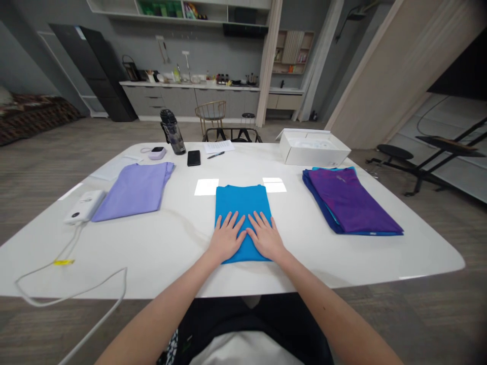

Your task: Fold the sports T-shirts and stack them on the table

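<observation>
Pressing down on a folded blue T-shirt (243,200), the person's left hand (227,236) and right hand (265,236) lie side by side, palms down and fingers spread. Both grips are released, open on the cloth, with nothing clenched or grasped. The shirt sits near the front edge of the white worktop (163,253), centred before the person. It forms a smooth, narrow rectangle with its collar end away from the hands and no sleeves showing. All three garments in view lie folded. To the left rests a lilac shirt (133,190), beyond a white power bank (84,207) with its white cable (91,291). To the right lies a purple garment (342,200) on a dark blue one (317,190). Farther along the worktop stand a water bottle (173,133), a black phone (194,157), a sheet of paper (218,147) with a pen (215,155), and an open white box (314,149). Kitchen cabinets (186,100) line the far wall.
</observation>
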A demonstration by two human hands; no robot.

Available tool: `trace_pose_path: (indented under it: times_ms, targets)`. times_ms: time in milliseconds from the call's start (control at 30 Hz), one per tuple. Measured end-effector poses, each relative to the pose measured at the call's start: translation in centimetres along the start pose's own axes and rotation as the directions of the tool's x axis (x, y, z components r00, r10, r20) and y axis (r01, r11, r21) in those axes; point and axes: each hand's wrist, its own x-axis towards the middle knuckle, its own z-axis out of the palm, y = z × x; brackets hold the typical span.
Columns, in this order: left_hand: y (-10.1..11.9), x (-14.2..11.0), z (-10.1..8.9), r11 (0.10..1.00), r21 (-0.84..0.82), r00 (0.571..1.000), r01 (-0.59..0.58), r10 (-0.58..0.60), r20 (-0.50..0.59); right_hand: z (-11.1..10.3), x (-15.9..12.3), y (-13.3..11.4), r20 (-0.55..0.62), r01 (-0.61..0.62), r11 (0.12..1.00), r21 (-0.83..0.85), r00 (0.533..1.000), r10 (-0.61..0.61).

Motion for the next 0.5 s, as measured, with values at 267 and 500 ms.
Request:
trace_pose_path:
  times_ms: [267,500]
  targets:
    - [-0.2,-3.4,-0.6,0.997,-0.033,0.996,-0.071,0.072,0.051,-0.2,-3.0,0.6,0.011,0.052,0.997,0.049,0.999,-0.052]
    - [-1.1,-7.8,-2.0,0.973,-0.125,0.98,-0.194,0.197,0.006,-0.5,-7.1,2.0,-0.181,0.03,0.975,0.218,0.983,0.01]
